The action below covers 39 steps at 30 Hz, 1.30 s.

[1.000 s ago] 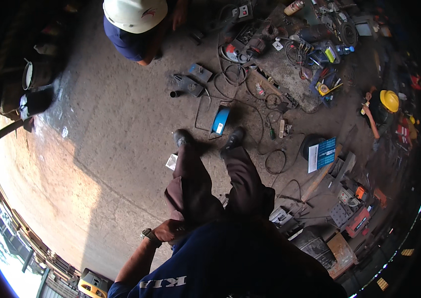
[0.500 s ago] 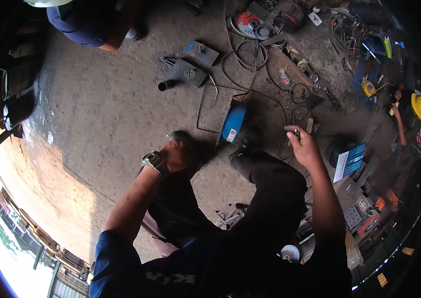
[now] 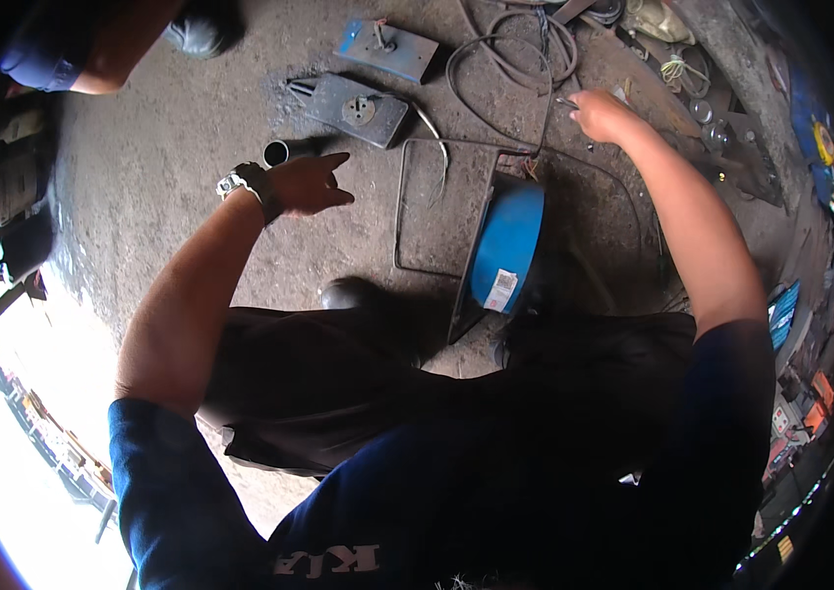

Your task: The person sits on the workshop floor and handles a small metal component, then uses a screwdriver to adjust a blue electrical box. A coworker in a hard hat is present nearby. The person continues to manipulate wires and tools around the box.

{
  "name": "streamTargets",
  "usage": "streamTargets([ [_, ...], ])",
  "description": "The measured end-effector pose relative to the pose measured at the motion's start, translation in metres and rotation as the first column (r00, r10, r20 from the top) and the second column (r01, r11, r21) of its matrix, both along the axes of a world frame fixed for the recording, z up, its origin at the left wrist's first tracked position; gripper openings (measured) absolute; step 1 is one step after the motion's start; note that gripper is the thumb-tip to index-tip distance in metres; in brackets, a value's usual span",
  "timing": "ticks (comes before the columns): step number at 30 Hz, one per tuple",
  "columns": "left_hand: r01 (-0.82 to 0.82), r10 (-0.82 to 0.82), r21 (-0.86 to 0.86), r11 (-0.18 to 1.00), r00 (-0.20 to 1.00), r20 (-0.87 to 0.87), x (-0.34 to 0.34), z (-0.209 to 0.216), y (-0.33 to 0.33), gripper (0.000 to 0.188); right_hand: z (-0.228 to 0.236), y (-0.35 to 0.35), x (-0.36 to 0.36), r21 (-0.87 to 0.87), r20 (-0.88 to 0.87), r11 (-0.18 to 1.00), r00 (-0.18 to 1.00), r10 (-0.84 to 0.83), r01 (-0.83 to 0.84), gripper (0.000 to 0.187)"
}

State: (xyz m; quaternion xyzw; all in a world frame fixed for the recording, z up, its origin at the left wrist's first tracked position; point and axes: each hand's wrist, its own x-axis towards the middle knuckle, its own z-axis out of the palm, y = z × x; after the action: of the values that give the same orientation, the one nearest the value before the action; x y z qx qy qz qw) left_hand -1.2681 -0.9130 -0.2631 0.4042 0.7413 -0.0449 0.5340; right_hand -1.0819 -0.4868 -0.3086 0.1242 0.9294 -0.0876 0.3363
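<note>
My left hand (image 3: 311, 185), with a watch on its wrist, reaches out over the floor. Its fingers are apart and nothing is in them. A short dark tube (image 3: 276, 152) stands close to it. Farther forward lies a flat grey metal box (image 3: 358, 110) with a round fitting on top. My right hand (image 3: 602, 116) is pinched on a small, slim dark object (image 3: 566, 102) whose kind I cannot make out. Between and nearer than my hands stands a blue drum-shaped housing (image 3: 510, 246) with a white label, joined to a dark metal frame (image 3: 400, 216). Loose wires (image 3: 530, 169) show at its far end.
A coiled cable (image 3: 481, 84) lies ahead, beside a plate with a blue patch (image 3: 392, 51). Glass jars (image 3: 717, 136) and a light cord bundle (image 3: 684, 74) are at the far right. Another person's arm (image 3: 107, 64) and shoe (image 3: 202, 37) show at the upper left.
Both hands have moved forward, the left from near my knee toward the tube and box, its fingers now spread. The view has come closer to the blue housing.
</note>
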Motion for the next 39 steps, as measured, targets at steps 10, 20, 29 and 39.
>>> streamTargets([
  [10,0.042,-0.026,0.275,0.961,0.998,-0.063,0.028,0.005,0.033,0.070,0.030,-0.060,-0.077,-0.171,-0.100,0.984,0.993,-0.060,0.042,0.040],
  [20,0.107,-0.098,0.159,0.981,0.993,-0.067,0.031,-0.015,0.017,0.076,0.004,-0.023,-0.035,-0.075,-0.053,0.991,0.993,0.104,-0.108,0.029],
  [29,0.035,-0.015,0.175,0.984,0.993,-0.113,0.025,-0.018,0.012,0.081,0.001,-0.035,-0.040,-0.110,-0.057,0.979,0.984,0.168,-0.174,0.041],
  [39,0.035,-0.021,0.125,0.991,0.994,-0.110,0.026,-0.022,0.007,0.078,-0.002,-0.086,-0.060,-0.140,-0.200,0.976,0.970,0.138,-0.168,0.040],
])
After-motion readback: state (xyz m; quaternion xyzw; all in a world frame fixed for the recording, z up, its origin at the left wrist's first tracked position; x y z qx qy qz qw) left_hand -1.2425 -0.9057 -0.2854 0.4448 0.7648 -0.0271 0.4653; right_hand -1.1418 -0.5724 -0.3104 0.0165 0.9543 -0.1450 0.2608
